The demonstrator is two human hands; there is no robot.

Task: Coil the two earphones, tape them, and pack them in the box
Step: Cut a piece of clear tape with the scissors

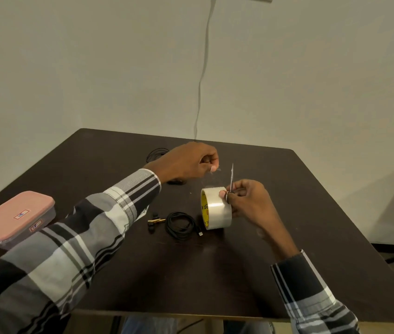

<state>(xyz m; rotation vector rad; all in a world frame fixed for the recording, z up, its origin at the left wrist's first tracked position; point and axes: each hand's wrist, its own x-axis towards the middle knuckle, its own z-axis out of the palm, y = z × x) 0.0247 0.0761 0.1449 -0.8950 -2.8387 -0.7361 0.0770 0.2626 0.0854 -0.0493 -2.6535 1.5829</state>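
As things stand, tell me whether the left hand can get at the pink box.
Probably not straight away: the left hand is pinching the pulled tape end, and the pink box sits lid-closed back by that elbow. Nothing else blocks it.

tape roll [216, 208]: sitting mid-table [191, 273]
near earphone [180, 224]: lying just left of it
far earphone [156, 154]: lying behind-left
box [13, 219]: sitting far left

The left hand [186, 162] hides most of the far earphone coil [155, 154] near the desk [287, 213] far edge; the pink box [13, 218] label is too small to read
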